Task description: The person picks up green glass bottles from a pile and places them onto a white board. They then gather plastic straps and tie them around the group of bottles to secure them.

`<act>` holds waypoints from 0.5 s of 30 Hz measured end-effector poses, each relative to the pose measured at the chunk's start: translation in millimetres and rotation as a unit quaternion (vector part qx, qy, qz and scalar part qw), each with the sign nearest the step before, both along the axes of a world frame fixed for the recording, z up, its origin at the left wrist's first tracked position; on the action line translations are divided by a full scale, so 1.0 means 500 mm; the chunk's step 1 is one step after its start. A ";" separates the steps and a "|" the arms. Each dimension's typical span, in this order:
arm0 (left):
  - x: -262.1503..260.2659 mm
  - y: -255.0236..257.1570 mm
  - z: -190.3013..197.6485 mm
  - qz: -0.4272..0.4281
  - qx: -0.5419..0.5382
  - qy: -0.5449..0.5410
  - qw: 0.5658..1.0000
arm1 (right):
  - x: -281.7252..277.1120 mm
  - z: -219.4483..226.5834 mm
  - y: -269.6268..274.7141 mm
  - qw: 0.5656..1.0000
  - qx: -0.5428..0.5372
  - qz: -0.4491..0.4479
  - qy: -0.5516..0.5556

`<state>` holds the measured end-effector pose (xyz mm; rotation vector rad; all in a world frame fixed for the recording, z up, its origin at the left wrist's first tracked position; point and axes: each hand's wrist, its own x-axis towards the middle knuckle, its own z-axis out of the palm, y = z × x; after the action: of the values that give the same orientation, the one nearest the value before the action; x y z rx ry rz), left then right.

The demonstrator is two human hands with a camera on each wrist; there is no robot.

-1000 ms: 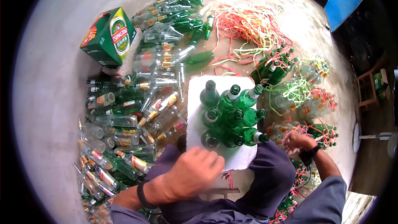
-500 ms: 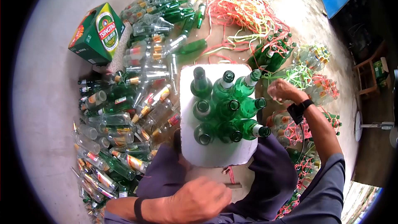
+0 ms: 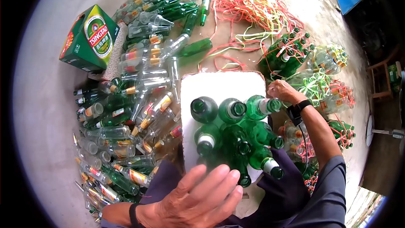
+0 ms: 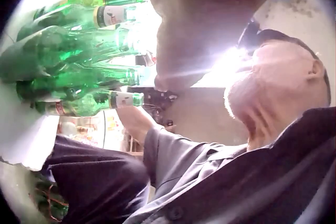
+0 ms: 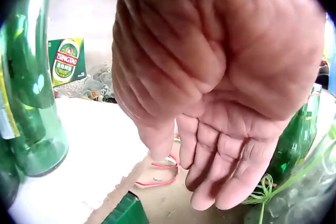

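Several green glass bottles [image 3: 204, 109] stand in a cluster on a white foam board [image 3: 223, 83] in front of the body. My left hand [image 3: 198, 198], fingers extended and spread, hovers at the near side of the cluster and overlaps the nearest bottles in the head view. It holds nothing. Past the board's right edge is my right hand [image 3: 287, 91]. The right wrist view shows this palm [image 5: 205, 71] bare, its fingers pointing down beyond the board's rough edge. In the left wrist view the bottles [image 4: 58, 50] stand beside the darkened left hand [image 4: 205, 24].
Loose bottles [image 3: 122, 131] lie heaped on the left, below a green Tsingtao carton [image 3: 90, 38]. A tangle of red and yellow strapping [image 3: 253, 6] spreads on the floor ahead. Bottle bundles tied with strapping [image 3: 289, 52] stand to the right.
My right hand has moved forward from the tied bundles to beside the board's far right. My left hand drew back to the lap, then rose to the bottles with fingers opened out. The head view has shifted.
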<state>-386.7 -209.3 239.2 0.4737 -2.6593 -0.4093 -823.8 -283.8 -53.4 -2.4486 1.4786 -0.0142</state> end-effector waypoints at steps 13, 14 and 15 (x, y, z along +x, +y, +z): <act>-0.032 -0.088 -0.060 -0.202 0.001 -0.153 0.967 | -0.026 -0.149 -0.161 0.957 0.049 -0.213 -0.190; -0.033 -0.093 -0.059 -0.201 0.001 -0.152 0.968 | -0.033 -0.155 -0.174 0.952 0.090 -0.191 -0.222; -0.035 -0.100 -0.058 -0.212 0.004 -0.154 0.965 | -0.042 -0.159 -0.183 0.927 0.176 -0.262 -0.204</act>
<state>-404.5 -259.1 210.1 -0.0454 -3.0644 -0.5036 -844.7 -375.5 -132.9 -1.5962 1.7042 -0.3168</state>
